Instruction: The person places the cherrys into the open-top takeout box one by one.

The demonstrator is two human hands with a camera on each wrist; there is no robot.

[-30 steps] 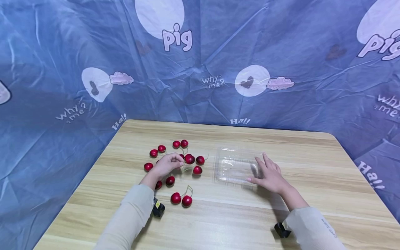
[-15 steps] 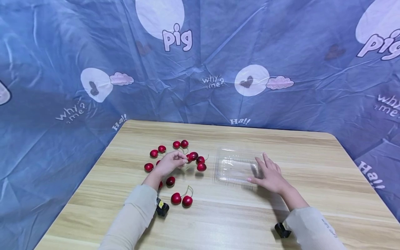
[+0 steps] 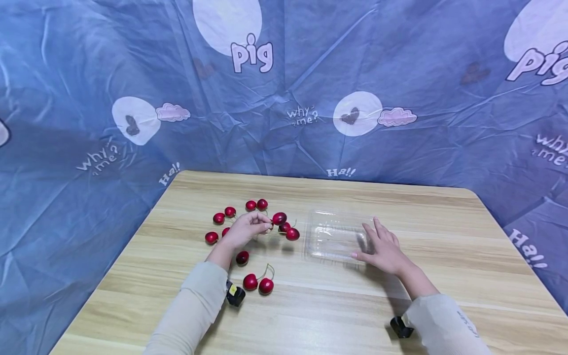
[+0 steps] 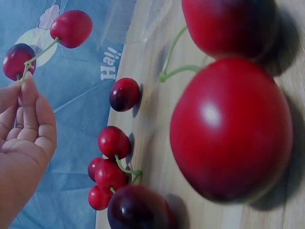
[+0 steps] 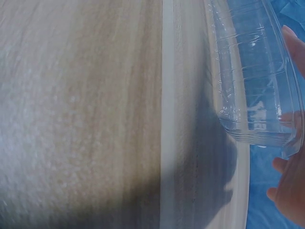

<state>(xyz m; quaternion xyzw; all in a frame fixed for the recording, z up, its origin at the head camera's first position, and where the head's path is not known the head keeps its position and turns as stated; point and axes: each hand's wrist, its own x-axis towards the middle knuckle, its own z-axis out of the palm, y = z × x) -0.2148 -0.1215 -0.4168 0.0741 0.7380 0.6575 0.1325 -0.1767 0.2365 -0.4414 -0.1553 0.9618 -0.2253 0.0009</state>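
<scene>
My left hand (image 3: 244, 230) pinches the green stem of a joined pair of cherries (image 3: 292, 234) between thumb and fingertips. In the left wrist view both cherries (image 4: 71, 28) hang from the forked stem (image 4: 29, 63), off the table. On the right, a clear plastic box (image 3: 330, 237) stands on the table with its top open; nothing shows inside it. My right hand (image 3: 383, 250) lies at the box's right end with fingers spread, the thumb by the near edge and the fingers by the far corner. The right wrist view shows the box wall (image 5: 252, 71) beside the hand.
Several more cherries lie on the wooden table (image 3: 319, 310) around the left hand. One stemmed pair (image 3: 258, 283) is nearest the front; another pair (image 3: 256, 204) lies at the back. A blue printed cloth (image 3: 284, 143) hangs behind the table.
My left hand has moved a little to the right with the pinched cherries, which now hang closer to the box. The right hand and the box have kept their place.
</scene>
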